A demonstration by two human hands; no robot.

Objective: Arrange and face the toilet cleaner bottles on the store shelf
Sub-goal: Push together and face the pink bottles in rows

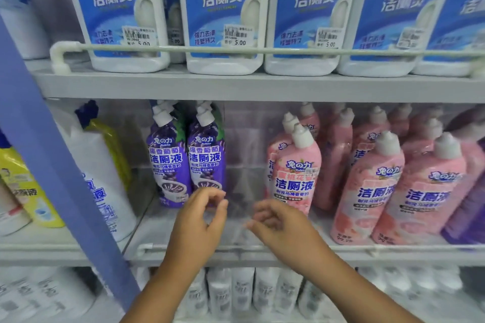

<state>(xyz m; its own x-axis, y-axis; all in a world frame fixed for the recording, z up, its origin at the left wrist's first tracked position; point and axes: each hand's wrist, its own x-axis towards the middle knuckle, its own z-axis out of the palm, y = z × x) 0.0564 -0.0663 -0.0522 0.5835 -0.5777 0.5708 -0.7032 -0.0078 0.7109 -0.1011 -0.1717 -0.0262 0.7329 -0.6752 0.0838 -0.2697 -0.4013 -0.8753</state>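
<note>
The shelf (252, 88) gap at mid-frame needs filling. Pink bottles (367, 191) crowd centre-right, purple bottles (187, 157) stand centre-left. My left hand (199, 217) and right hand (278, 220) hover loosely curled, seemingly holding nothing; I'd slide bottles forward, labels outward.

Both bare forearms reach up and forward from the bottom edge, angling in toward each other. The left hand (200, 214) sits slightly higher, fingers loosely curled, thumb and forefinger tips close together, holding nothing visible. The right hand (275, 220) is just beside it, apart, fingers bent and pointing left, blurred at the tips. The 2 hands do not touch.
</note>
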